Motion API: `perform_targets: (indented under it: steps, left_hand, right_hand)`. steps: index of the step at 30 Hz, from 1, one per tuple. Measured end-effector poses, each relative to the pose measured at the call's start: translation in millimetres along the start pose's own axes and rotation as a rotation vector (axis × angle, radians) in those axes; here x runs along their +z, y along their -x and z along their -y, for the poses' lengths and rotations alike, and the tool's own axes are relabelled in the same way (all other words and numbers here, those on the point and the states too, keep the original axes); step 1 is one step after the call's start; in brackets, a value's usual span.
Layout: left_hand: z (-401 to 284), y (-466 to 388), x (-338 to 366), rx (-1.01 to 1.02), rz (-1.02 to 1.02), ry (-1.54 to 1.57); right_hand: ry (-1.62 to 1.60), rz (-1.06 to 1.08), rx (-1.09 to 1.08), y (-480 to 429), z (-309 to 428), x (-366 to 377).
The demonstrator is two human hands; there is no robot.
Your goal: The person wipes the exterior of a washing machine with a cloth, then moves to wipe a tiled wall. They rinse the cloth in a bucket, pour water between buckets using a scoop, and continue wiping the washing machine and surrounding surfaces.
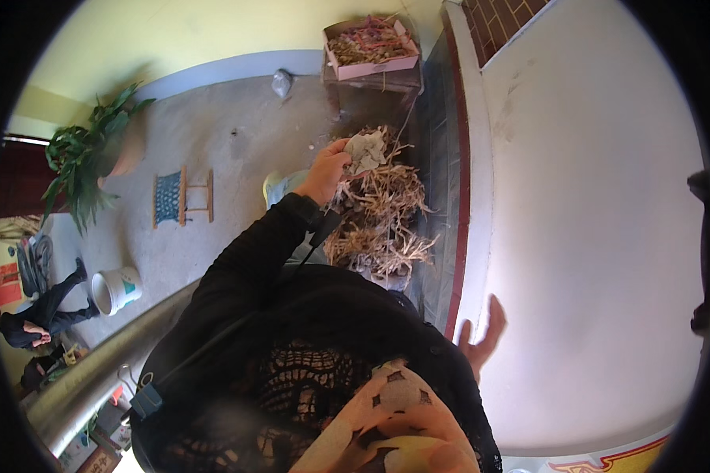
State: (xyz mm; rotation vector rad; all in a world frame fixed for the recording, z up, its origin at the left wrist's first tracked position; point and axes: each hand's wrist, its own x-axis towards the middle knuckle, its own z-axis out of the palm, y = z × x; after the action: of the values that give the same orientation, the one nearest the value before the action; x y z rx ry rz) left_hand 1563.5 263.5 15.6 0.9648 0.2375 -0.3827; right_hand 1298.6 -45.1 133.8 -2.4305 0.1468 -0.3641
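My left hand (326, 171) reaches forward and pinches a crumpled greyish rag or paper (365, 152) between thumb and fingers. Right beside and under that hand is a heap of dried plant stalks (387, 192). Pale, roundish lumps among the stalks may be bulbs, too unclear to settle. To my right, my right hand (486, 337) has its fingers apart and holds nothing. It is in front of the white wall (580, 224), and I cannot tell whether it touches it.
Ahead, a pink box (376, 69) of dried material stands on a wooden stool (371, 86), near a small plastic bag (281, 83). Leftward are a folding stool (180, 198), a potted plant (97, 145), a white bucket (116, 290), a metal rail (115, 355) and a person (41, 316).
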Motion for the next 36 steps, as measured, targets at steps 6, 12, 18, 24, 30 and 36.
perform_targets:
  steps: [6,12,18,24,30,36]
  left_hand:
    - [-71,-82,2,0.069,0.22,-0.046]
    - [-153,-257,-27,-0.106,0.506,-0.399]
    - [-196,-382,-40,-0.532,1.178,-0.704]
    - [-214,-417,-22,-0.552,1.188,-0.555]
    - [-230,-416,-6,0.181,1.149,-0.781]
    - [-243,-399,-35,0.683,1.449,-0.988]
  right_hand:
    - [-0.161,0.185,0.079,-106,18,96]
    - [-0.399,0.054,0.33,-278,71,240]
    - [-1.176,-0.137,0.735,-399,144,363]
    - [-1.001,-0.51,0.981,-447,174,377]
    - [-0.981,-0.891,1.003,-452,179,405]
    - [-1.241,-0.933,0.905,-453,208,440]
